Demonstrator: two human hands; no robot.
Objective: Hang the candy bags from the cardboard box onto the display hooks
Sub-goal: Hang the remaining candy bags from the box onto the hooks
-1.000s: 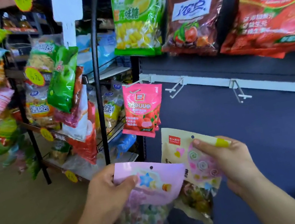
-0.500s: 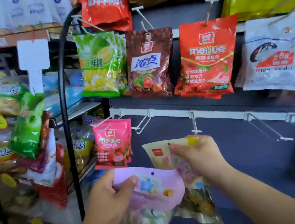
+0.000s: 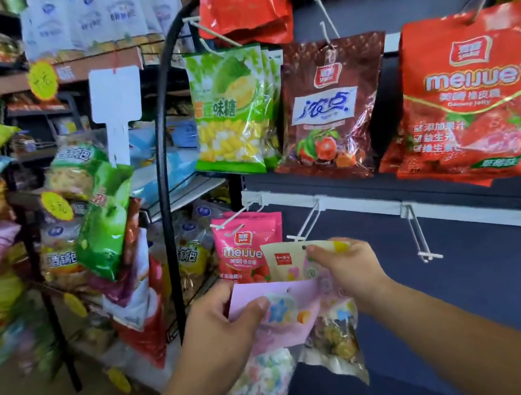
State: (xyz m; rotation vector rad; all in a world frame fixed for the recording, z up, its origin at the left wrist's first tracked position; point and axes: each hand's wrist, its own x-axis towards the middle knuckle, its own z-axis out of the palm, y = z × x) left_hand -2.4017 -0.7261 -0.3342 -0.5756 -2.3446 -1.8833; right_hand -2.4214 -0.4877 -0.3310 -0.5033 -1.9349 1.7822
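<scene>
Our left hand (image 3: 220,322) grips the top of a pale purple plastic candy bag (image 3: 269,331), thumb pressed on its front. Our right hand (image 3: 351,268) pinches the upper edge of a cream plastic candy bag (image 3: 286,262), raised to the tip of a white wire display hook (image 3: 307,224). Just left hangs a pink meijue candy bag (image 3: 246,245); to the right, a bare white hook (image 3: 418,232) and open dark blue panel (image 3: 489,261).

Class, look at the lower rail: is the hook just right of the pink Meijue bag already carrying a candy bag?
No: that hook is bare, and the right hand holds the cream bag just below its tip.
</scene>
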